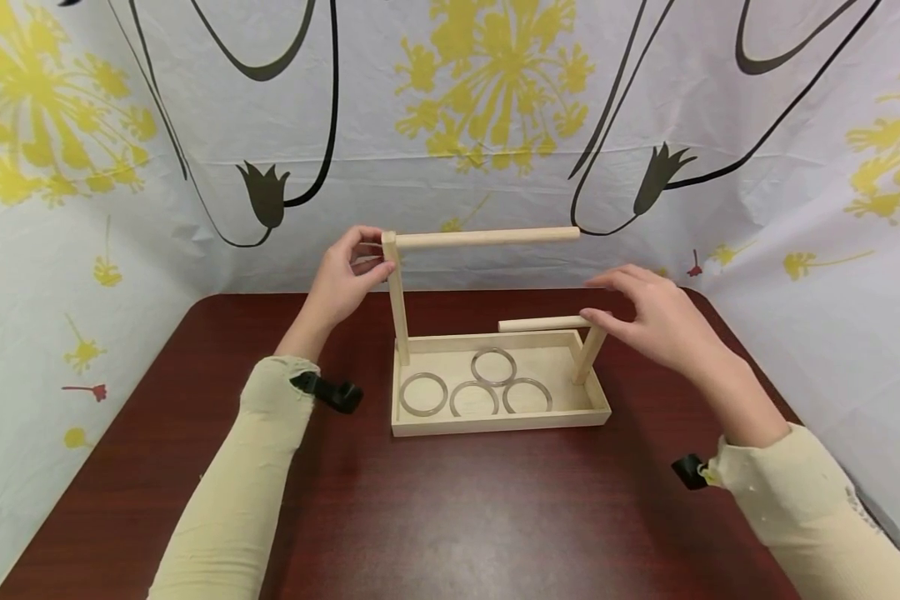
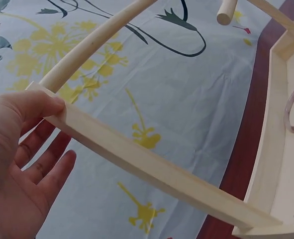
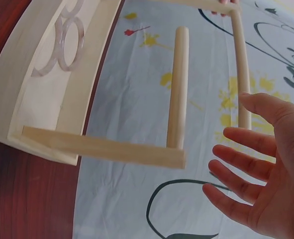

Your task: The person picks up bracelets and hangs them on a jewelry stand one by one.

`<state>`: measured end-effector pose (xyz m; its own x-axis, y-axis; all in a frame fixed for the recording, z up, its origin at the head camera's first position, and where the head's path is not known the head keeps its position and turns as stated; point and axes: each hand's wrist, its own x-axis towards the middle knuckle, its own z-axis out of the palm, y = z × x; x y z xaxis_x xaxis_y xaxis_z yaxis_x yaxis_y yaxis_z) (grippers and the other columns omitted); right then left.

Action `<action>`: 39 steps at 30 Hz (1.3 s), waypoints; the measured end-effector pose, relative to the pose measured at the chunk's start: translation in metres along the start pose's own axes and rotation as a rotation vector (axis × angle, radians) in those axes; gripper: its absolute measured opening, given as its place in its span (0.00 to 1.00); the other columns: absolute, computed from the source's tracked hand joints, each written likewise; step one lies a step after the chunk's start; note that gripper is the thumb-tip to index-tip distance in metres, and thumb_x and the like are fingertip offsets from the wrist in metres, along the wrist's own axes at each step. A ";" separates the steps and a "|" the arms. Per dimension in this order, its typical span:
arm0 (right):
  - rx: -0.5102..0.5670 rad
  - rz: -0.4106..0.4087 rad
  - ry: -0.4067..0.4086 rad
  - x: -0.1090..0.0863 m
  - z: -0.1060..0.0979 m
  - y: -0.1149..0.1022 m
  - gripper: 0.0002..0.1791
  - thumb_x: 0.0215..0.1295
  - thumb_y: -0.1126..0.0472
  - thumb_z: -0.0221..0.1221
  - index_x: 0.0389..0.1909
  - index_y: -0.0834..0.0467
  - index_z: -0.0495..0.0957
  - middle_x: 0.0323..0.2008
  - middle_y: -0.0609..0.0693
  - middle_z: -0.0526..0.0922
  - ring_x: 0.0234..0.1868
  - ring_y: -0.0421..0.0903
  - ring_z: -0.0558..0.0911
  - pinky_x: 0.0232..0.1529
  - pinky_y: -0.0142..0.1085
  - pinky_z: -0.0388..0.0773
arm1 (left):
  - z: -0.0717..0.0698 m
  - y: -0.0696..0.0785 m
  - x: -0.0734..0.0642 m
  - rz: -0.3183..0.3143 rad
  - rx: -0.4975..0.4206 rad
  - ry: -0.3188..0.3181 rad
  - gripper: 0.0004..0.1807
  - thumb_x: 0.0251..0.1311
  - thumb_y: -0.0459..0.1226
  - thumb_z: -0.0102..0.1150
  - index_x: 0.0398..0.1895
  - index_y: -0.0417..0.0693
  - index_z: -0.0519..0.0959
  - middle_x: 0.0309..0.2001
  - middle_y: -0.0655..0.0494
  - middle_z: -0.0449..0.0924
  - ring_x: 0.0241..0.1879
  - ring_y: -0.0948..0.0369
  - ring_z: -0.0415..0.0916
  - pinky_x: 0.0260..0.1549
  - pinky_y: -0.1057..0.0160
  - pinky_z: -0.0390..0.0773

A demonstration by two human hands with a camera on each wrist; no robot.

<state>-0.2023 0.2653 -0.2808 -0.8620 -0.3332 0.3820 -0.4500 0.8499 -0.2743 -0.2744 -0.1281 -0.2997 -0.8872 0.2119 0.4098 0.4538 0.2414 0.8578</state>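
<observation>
A shallow wooden tray (image 1: 450, 426) stands on the table with a tall post (image 1: 397, 308) at its left end and a short post (image 1: 589, 354) at its right. From the tall post's top a long round dowel (image 1: 487, 238) runs to the right; a shorter dowel (image 1: 540, 324) points left from the short post. My left hand (image 1: 348, 271) pinches the tall post near its top, thumb (image 2: 52, 104) on the near face. Beside the short post my right hand (image 1: 656, 317) hovers with fingers spread, apart from the wood in the right wrist view.
Several clear rings (image 1: 423, 394) lie flat in the tray, some touching each other. The dark red table (image 1: 450, 508) extends around it. A white cloth with yellow and grey flowers (image 1: 345, 125) hangs behind and along both sides.
</observation>
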 end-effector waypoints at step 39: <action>0.391 -0.184 -0.052 0.016 0.062 -0.078 0.21 0.63 0.59 0.68 0.56 0.53 0.80 0.54 0.49 0.83 0.53 0.49 0.83 0.56 0.47 0.81 | 0.006 -0.022 0.003 0.110 -0.119 -0.004 0.18 0.65 0.22 0.56 0.56 0.26 0.68 0.44 0.56 0.74 0.45 0.69 0.74 0.42 0.72 0.78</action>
<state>-0.1951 0.1685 -0.3076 -0.7655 -0.4929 0.4135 -0.6429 0.5591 -0.5236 -0.2865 -0.1269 -0.3188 -0.8325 0.2346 0.5019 0.5347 0.1029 0.8388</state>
